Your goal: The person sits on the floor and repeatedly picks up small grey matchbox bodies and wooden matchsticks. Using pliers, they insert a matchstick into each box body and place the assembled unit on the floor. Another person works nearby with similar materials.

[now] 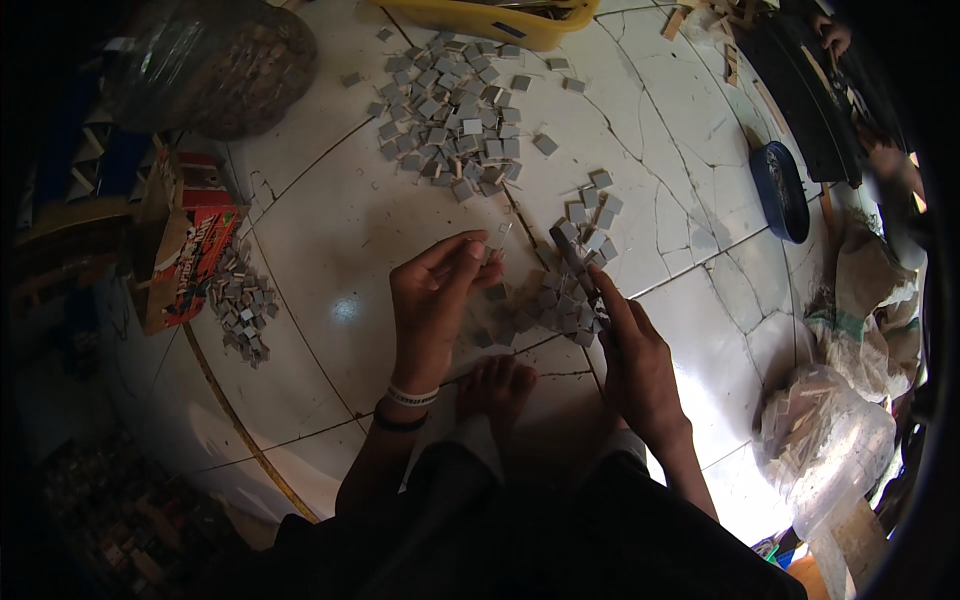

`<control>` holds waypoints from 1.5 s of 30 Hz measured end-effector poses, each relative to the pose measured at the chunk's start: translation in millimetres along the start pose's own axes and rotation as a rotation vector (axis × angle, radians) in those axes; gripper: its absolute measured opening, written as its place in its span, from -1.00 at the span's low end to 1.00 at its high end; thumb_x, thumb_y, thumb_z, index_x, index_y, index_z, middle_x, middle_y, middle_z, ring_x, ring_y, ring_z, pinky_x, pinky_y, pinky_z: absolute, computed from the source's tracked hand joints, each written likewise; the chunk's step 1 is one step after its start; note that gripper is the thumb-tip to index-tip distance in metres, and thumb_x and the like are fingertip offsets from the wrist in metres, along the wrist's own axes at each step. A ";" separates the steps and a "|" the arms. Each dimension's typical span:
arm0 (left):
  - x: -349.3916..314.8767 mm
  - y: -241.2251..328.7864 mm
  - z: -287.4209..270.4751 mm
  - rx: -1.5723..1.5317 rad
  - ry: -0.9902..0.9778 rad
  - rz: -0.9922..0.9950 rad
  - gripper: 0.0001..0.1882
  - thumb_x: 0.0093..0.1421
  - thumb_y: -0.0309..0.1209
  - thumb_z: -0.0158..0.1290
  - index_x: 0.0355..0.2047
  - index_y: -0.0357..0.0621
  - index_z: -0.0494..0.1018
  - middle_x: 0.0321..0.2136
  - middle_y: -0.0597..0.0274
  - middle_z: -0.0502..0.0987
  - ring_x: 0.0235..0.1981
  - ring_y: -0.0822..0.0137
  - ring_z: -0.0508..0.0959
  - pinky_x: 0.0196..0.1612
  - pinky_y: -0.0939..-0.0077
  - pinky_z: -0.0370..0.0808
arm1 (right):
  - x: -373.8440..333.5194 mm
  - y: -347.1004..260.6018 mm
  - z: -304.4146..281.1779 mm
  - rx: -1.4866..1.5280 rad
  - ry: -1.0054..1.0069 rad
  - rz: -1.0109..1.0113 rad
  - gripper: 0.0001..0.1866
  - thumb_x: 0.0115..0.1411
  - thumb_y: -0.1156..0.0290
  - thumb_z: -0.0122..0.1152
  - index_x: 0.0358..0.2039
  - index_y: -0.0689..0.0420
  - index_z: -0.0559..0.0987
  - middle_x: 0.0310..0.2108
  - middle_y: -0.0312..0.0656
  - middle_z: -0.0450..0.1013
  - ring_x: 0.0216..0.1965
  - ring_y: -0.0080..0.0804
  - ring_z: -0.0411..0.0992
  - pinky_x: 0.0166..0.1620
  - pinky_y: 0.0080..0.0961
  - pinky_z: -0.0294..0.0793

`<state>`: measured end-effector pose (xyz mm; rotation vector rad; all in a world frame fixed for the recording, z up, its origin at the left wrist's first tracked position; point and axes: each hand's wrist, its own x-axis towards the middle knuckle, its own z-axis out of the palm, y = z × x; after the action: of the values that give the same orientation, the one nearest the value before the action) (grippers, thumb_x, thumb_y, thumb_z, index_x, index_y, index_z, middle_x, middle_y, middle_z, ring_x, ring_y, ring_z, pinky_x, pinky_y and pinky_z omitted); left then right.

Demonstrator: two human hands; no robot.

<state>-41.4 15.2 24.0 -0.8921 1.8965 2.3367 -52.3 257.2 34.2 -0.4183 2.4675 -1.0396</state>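
My left hand (445, 285) is raised above the floor, thumb and forefinger pinched together on a small piece with thin shiny wire (504, 232) sticking out. Wrapped in the fingers of my right hand (640, 365) is a long dark metal tool (570, 252); its exact kind is hard to make out. Beneath the tool lies a heap of small grey square pieces (555, 300), some partly hidden by my right hand. A bigger heap of grey square pieces (440, 110) spreads over the floor farther ahead.
A yellow tub (500, 22) stands at the far edge, a dark blue dish (780, 190) to the right. At left are a red box (195, 240), more grey pieces (243, 310) and a full plastic bag (240, 70). Another bag (825, 430) sits right. Another person's hand (835, 38) shows far right.
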 end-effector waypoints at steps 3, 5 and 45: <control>-1.6 6.2 -0.7 0.001 -0.040 -0.022 -0.64 0.41 -0.32 0.18 0.03 -0.41 0.58 -0.24 0.09 0.69 -0.18 0.31 0.70 0.00 0.40 0.68 | -1.6 0.6 1.1 0.098 -0.047 -0.023 -0.16 0.27 0.77 0.11 0.50 -0.16 0.24 -0.01 0.12 0.52 -0.09 0.14 0.60 -0.07 -0.07 0.63; -1.6 7.9 0.3 0.015 -0.060 -0.014 -0.65 0.41 -0.33 0.18 0.02 -0.40 0.60 -0.25 0.09 0.70 -0.20 0.32 0.71 -0.01 0.40 0.68 | -3.0 -0.1 3.1 0.115 -0.062 -0.075 -0.09 0.23 0.81 0.09 0.51 -0.24 0.21 0.01 0.09 0.51 -0.08 0.19 0.60 -0.10 -0.01 0.67; -0.7 19.0 -10.0 0.151 -0.167 0.006 -0.69 0.41 -0.35 0.19 0.00 -0.38 0.63 -0.31 0.07 0.72 -0.30 0.40 0.71 -0.12 0.51 0.67 | -2.7 -9.7 -0.8 0.162 -0.128 -0.109 -0.17 0.30 0.78 0.05 0.50 -0.23 0.25 -0.05 0.07 0.48 -0.12 0.09 0.61 -0.09 -0.05 0.68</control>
<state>-43.2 1.3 40.3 -0.6570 1.9763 2.1594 -49.3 252.2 42.5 -0.5543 2.2499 -1.2068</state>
